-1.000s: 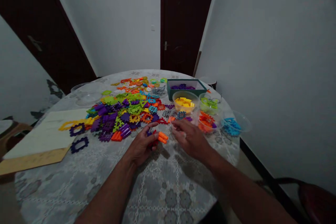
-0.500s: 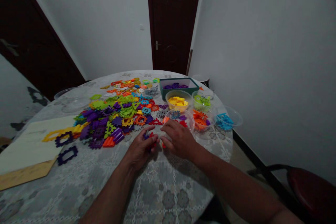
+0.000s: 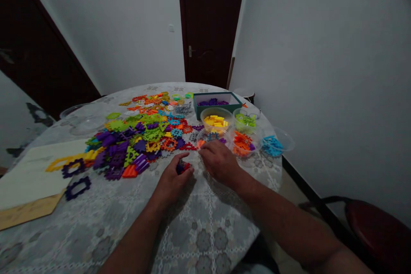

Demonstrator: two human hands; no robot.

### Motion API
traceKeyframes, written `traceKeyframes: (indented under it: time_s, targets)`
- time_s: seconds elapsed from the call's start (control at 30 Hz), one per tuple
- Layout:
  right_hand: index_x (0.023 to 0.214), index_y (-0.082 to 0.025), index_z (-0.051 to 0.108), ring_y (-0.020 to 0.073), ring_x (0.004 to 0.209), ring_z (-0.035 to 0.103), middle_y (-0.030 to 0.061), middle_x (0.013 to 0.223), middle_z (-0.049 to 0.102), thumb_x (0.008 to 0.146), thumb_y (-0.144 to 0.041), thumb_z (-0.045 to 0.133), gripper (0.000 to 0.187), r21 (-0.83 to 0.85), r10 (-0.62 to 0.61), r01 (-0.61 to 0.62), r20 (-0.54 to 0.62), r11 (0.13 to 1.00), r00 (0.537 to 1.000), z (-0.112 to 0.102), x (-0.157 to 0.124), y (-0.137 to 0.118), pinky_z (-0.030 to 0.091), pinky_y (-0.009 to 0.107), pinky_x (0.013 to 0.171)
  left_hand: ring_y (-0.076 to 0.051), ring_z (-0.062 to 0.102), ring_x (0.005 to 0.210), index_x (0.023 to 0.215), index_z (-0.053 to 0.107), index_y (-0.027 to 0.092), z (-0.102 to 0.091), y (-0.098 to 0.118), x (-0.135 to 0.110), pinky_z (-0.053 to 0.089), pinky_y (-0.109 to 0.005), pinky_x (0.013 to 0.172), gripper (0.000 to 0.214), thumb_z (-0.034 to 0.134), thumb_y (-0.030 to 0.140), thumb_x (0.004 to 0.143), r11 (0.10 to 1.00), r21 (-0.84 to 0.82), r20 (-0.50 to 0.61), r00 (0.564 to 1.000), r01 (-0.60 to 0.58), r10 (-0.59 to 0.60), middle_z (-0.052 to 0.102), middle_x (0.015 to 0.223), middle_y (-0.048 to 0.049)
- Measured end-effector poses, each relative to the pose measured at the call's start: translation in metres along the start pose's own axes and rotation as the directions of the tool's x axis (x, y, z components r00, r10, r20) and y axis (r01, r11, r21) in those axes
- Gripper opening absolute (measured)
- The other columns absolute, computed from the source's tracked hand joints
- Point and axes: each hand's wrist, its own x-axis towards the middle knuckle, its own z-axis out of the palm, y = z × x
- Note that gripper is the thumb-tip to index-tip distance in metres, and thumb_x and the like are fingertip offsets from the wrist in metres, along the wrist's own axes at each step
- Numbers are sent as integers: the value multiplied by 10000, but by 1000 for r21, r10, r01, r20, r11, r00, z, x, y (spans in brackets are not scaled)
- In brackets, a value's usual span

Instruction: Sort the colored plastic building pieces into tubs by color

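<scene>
Hold red and dark pieces securely in half-curled left hand, guiding bunched right hand, with contents indeterminable, clear of the near clear bowl's rim.

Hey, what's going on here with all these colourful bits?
A person's left hand holds a few red and dark blue pieces above the table. The right hand is near the clear bowls; whether it grips anything is hidden. Yellow pieces and green pieces sit in separate bowls, and a mixed heap lies to the left.
</scene>
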Motion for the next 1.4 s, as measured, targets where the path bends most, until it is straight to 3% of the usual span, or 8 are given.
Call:
traceKeyframes:
  time_s: [0.13,0.3,0.57,0.73,1.07,1.2,1.3,1.4]
  targets:
    - [1022,-185,697,238,997,615,103,1087,701,1013,-158,542,158,-9,54,-53,91,999,994,-9,-29,-23,524,369,888,-193,661,763,1348,630,241,-6,3,1,449,-250,581,632,769,241,732,924,-353,56,989,147,-136,685,910,-43]
    - [1321,-176,633,294,1188,630,179,1399,623,996,-137,558,336,-77,255,-243,279,967,926,-6,-57,-23,558,413,929,-256,719,847,1338,583,156,-14,5,3,504,-264,552,681,627,117,660,697,-662,163,960,277,-228,708,993,-122]
    - [1216,-218,640,224,915,672,117,1170,645,1038,-243,548,202,-79,330,-324,363,943,871,3,-64,-7,515,309,721,-251,756,917,1371,567,146,-14,1,6,607,-290,651,641,618,1,749,671,-688,137,957,278,-256,731,1086,-158]
    - [1163,-200,618,222,881,649,93,1074,644,1043,-245,522,160,-105,319,-302,358,948,878,3,-70,-6,489,316,735,-274,765,1019,1341,585,132,-13,3,4,653,-364,823,543,682,13,819,685,-676,138,959,273,-246,736,1164,-191]
    - [1166,-199,596,237,980,658,111,1173,663,1011,-237,560,164,-74,315,-308,324,949,892,16,-56,-11,505,329,792,-242,770,978,1261,657,166,-12,2,5,664,-355,841,497,783,28,800,710,-652,157,964,265,-215,747,1118,-140]
    - [1020,-217,583,207,854,630,61,1001,660,959,-201,584,63,48,270,-289,240,956,933,-1,-61,-13,480,309,728,-231,769,934,1247,665,148,-13,3,5,664,-346,842,502,787,14,778,699,-659,142,958,278,-248,751,1069,-151]
    - [1019,-221,570,216,872,621,68,982,653,968,-201,559,56,82,279,-279,10,957,960,-28,-62,7,496,337,788,-226,766,915,1210,680,141,-13,2,6,667,-339,822,457,759,22,776,696,-654,145,952,297,-270,748,1054,-149]
    - [1037,-205,595,275,1004,623,122,1045,661,979,-220,546,78,-43,315,-333,-234,942,920,-53,-54,42,510,425,921,-229,763,912,1195,684,124,-13,-1,6,668,-352,826,467,686,-2,745,688,-658,150,949,304,-276,746,1053,-155]
